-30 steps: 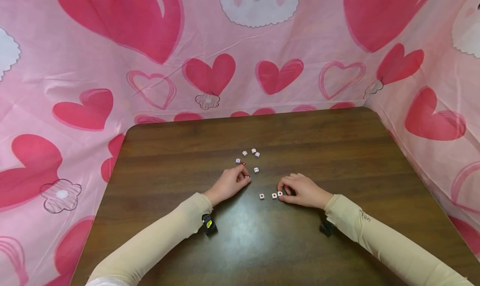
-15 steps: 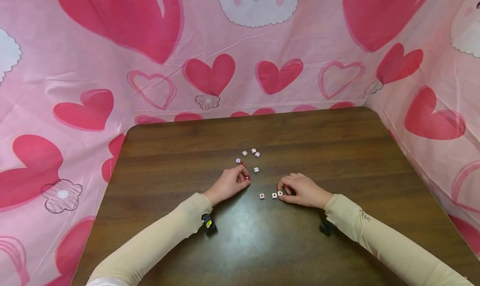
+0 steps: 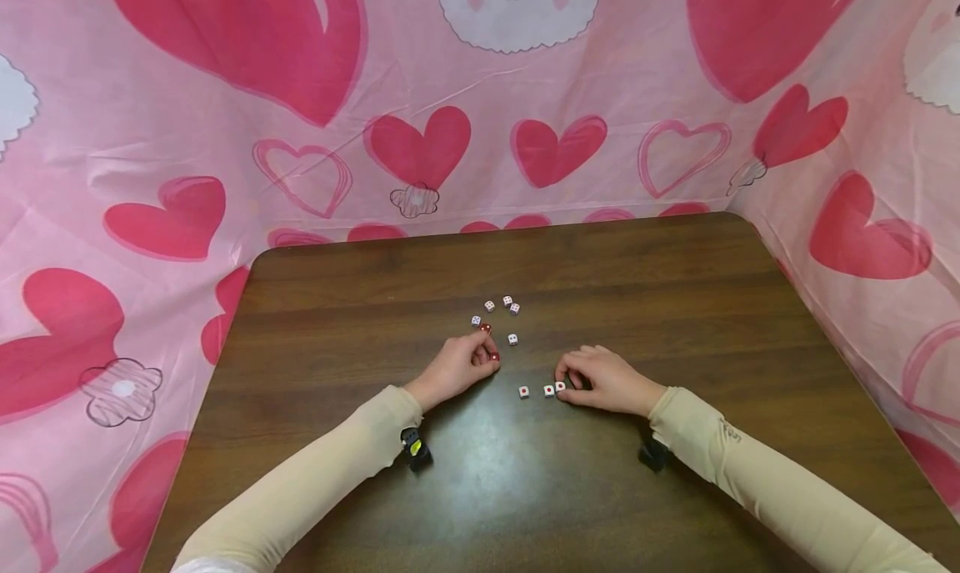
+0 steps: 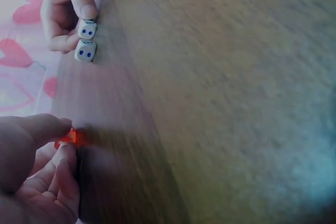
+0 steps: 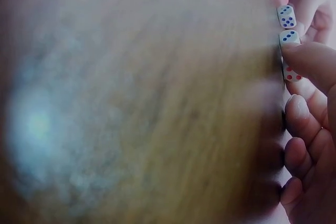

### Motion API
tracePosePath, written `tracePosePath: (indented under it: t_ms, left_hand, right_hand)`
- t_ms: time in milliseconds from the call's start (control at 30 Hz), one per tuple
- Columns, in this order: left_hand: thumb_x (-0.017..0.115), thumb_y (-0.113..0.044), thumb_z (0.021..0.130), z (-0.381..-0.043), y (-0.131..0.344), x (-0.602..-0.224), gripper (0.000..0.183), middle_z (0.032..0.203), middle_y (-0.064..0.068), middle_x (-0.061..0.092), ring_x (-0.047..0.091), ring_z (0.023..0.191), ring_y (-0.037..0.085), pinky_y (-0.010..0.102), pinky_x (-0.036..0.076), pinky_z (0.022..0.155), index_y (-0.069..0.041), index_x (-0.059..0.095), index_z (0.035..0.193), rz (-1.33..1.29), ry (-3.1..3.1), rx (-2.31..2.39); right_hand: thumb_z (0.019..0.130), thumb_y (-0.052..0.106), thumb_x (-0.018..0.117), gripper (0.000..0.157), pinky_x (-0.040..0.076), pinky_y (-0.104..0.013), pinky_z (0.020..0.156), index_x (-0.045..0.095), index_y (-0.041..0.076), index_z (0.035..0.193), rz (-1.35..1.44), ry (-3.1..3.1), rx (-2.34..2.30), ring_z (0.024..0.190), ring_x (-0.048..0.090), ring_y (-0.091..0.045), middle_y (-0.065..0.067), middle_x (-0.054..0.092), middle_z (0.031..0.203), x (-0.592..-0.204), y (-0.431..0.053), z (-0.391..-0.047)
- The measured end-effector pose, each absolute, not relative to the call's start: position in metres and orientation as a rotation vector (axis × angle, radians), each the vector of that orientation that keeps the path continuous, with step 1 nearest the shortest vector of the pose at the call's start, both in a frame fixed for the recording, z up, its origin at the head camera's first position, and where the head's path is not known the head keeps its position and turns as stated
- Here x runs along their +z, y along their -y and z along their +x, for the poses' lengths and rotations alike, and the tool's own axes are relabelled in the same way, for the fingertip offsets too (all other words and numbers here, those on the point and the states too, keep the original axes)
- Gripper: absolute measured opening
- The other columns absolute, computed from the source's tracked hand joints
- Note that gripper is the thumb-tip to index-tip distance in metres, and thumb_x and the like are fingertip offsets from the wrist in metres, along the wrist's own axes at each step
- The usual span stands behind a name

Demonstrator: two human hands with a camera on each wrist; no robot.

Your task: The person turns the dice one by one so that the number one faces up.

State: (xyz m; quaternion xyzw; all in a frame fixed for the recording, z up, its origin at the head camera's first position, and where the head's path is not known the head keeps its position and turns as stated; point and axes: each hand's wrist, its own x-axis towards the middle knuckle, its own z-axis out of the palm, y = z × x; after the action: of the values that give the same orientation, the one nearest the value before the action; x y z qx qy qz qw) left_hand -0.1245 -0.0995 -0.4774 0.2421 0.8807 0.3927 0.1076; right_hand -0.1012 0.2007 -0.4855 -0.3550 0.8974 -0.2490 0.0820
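Observation:
My left hand pinches a see-through red die between thumb and fingertips, close over the table. The same red die glows orange in the left wrist view. Just beyond these fingers lies a second red die. My right hand pinches a white die whose top shows one red dot. Beside it sits another white die, also with a red dot up, and a third white die stands a little to the left. In the right wrist view, my thumb partly covers the held die.
Past the left hand, several white dice lie scattered, among them one die between the hands and another die farther back. The brown wooden table meets a pink heart-printed cloth at its back and sides.
The red die in my left fingertips has turned, so its red face with a pale dot now shows upward. My right hand and the white dice stay where they were.

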Motion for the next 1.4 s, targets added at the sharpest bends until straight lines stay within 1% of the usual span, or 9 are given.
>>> tracePosePath:
  t_ms: [133, 267, 433, 567, 767, 967, 1400]
  left_hand:
    - [0.078, -0.008, 0.092, -0.122, 0.101, -0.477, 0.013, 0.079, -0.002, 0.063, 0.056, 0.071, 0.007, 0.023, 0.048, 0.068, -0.009, 0.065, 0.093, 0.712, -2.582, 1.134]
    - [0.078, -0.01, 0.093, -0.117, 0.101, -0.476, 0.014, 0.08, -0.003, 0.061, 0.055, 0.072, 0.007, 0.024, 0.047, 0.068, -0.011, 0.063, 0.091, 0.766, -2.618, 1.06]
    - [0.077, -0.01, 0.092, -0.109, 0.1, -0.475, 0.015, 0.078, -0.004, 0.059, 0.054, 0.071, 0.007, 0.025, 0.046, 0.068, -0.013, 0.063, 0.089, 0.851, -2.645, 1.016]
    - [0.079, -0.011, 0.09, -0.102, 0.098, -0.476, 0.014, 0.075, -0.007, 0.062, 0.056, 0.072, 0.006, 0.025, 0.046, 0.069, -0.015, 0.065, 0.087, 0.901, -2.659, 1.001]
    - [0.081, -0.016, 0.088, -0.091, 0.095, -0.477, 0.014, 0.074, -0.012, 0.066, 0.059, 0.077, 0.008, 0.031, 0.045, 0.076, -0.018, 0.067, 0.087, 0.957, -2.7, 0.966]
    - [0.082, -0.018, 0.088, -0.085, 0.095, -0.475, 0.014, 0.076, -0.014, 0.068, 0.058, 0.079, 0.008, 0.037, 0.044, 0.081, -0.019, 0.068, 0.089, 0.921, -2.692, 0.961]
    - [0.081, -0.018, 0.088, -0.083, 0.095, -0.476, 0.014, 0.074, -0.014, 0.06, 0.053, 0.078, 0.007, 0.033, 0.038, 0.08, -0.018, 0.068, 0.093, 0.923, -2.678, 0.979]
  right_hand:
    - [0.093, 0.034, 0.078, 0.018, 0.035, -0.029, 0.077, 0.062, 0.027, 0.097, -1.072, -2.682, -0.741, 0.074, 0.041, -0.003, 0.018, 0.047, 0.074, -0.485, -0.2, -0.102]
    - [0.093, 0.033, 0.078, 0.018, 0.035, -0.029, 0.077, 0.062, 0.027, 0.098, -1.077, -2.676, -0.744, 0.073, 0.041, -0.003, 0.018, 0.048, 0.074, -0.483, -0.2, -0.102]
    - [0.093, 0.034, 0.078, 0.018, 0.035, -0.03, 0.077, 0.062, 0.028, 0.098, -1.069, -2.671, -0.739, 0.073, 0.041, -0.002, 0.018, 0.048, 0.074, -0.483, -0.199, -0.102]
    - [0.093, 0.033, 0.079, 0.018, 0.036, -0.029, 0.077, 0.062, 0.028, 0.097, -1.076, -2.679, -0.743, 0.073, 0.041, -0.002, 0.019, 0.047, 0.074, -0.483, -0.2, -0.101]
    - [0.092, 0.032, 0.079, 0.018, 0.037, -0.029, 0.076, 0.062, 0.027, 0.096, -1.093, -2.687, -0.755, 0.072, 0.041, -0.002, 0.019, 0.048, 0.073, -0.483, -0.2, -0.101]
    - [0.093, 0.033, 0.079, 0.018, 0.036, -0.029, 0.076, 0.062, 0.028, 0.096, -1.084, -2.681, -0.752, 0.072, 0.04, -0.002, 0.018, 0.048, 0.074, -0.483, -0.2, -0.101]
    - [0.092, 0.031, 0.08, 0.019, 0.035, -0.029, 0.076, 0.062, 0.026, 0.096, -1.119, -2.668, -0.783, 0.073, 0.04, -0.002, 0.016, 0.049, 0.074, -0.48, -0.202, -0.1]
